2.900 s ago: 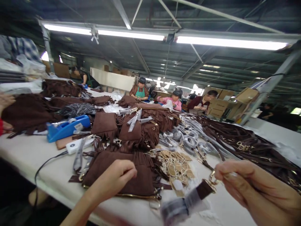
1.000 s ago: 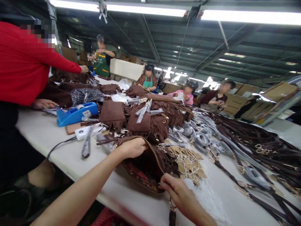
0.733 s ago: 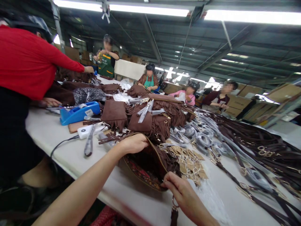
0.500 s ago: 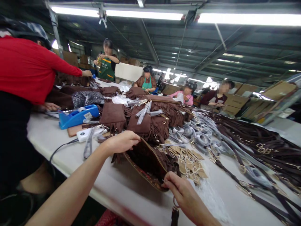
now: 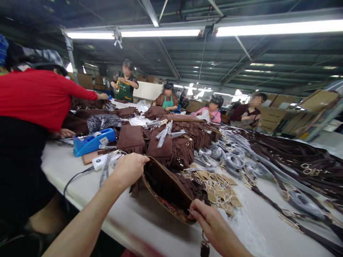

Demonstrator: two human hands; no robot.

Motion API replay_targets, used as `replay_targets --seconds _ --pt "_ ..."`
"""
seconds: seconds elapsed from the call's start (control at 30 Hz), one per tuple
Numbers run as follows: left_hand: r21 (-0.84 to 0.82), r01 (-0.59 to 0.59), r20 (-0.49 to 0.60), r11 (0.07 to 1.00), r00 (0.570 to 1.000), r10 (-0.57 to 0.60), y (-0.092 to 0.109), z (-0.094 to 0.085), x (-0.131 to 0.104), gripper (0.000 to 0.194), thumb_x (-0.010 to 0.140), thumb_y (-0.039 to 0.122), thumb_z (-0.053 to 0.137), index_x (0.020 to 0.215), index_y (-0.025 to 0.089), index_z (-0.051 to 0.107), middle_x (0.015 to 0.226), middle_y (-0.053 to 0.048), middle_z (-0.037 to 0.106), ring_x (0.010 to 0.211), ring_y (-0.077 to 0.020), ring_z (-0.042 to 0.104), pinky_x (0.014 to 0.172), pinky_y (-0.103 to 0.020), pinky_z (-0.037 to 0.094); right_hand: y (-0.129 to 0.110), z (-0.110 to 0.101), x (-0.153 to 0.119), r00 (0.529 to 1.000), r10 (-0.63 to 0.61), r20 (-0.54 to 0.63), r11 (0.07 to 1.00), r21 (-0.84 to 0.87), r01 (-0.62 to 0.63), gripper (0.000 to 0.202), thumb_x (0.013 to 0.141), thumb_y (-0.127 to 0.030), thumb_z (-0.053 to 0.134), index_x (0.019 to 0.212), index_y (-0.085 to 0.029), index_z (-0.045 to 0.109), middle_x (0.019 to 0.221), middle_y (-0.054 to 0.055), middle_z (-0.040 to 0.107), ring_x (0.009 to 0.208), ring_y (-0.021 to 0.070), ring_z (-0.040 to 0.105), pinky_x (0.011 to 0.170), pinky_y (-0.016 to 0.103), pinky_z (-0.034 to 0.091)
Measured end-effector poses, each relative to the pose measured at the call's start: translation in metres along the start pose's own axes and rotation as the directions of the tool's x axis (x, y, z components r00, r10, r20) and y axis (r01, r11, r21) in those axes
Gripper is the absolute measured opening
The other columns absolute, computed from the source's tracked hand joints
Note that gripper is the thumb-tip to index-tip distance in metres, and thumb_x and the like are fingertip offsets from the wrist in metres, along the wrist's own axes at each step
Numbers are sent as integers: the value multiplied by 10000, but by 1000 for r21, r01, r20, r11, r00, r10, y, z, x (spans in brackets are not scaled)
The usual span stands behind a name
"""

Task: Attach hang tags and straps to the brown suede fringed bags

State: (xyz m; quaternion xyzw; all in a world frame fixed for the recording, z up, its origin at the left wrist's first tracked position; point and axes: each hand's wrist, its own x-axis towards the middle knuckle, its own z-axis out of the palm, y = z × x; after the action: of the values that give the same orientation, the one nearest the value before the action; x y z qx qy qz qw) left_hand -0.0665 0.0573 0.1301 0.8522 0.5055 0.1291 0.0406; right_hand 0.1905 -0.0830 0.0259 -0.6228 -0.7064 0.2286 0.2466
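Observation:
A brown fringed bag hangs open between my hands over the table's near edge, its patterned lining partly showing. My left hand is closed on the far left end of its rim. At the near right end, my right hand pinches the rim, and a strap end with a metal ring dangles below it. Just beyond the bag lie tan tags with white strings and a pile of brown fringed bags.
A blue tape dispenser and a white device with a cable stand at left. Dark straps cover the table's right side. A person in red leans in at left; several people are across the table.
My left hand has shifted slightly left with its end of the bag, and the mouth looks a little wider. The camera view has tilted upward a little.

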Motion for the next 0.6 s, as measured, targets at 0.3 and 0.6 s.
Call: replay_targets --seconds 0.3,0.6 --pt "92 -22 -139 996 990 34 9 42 -6 296 789 48 581 1042 183 653 1322 -174 564 1274 -373 465 1038 -555 346 5 4 1 1000 -14 -19 1000 -16 14 211 957 -278 373 781 -242 484 721 -1 667 687 172 615 634 254 418" --pt "-235 -123 -36 964 992 118 -27 70 12 406 668 -99 398 868 208 572 870 -16 674 893 -182 636 793 -273 470 5 13 2 998 -20 -66 989 -151 9 225 957 -288 334 790 -243 477 645 -2 613 610 179 591 577 265 366"
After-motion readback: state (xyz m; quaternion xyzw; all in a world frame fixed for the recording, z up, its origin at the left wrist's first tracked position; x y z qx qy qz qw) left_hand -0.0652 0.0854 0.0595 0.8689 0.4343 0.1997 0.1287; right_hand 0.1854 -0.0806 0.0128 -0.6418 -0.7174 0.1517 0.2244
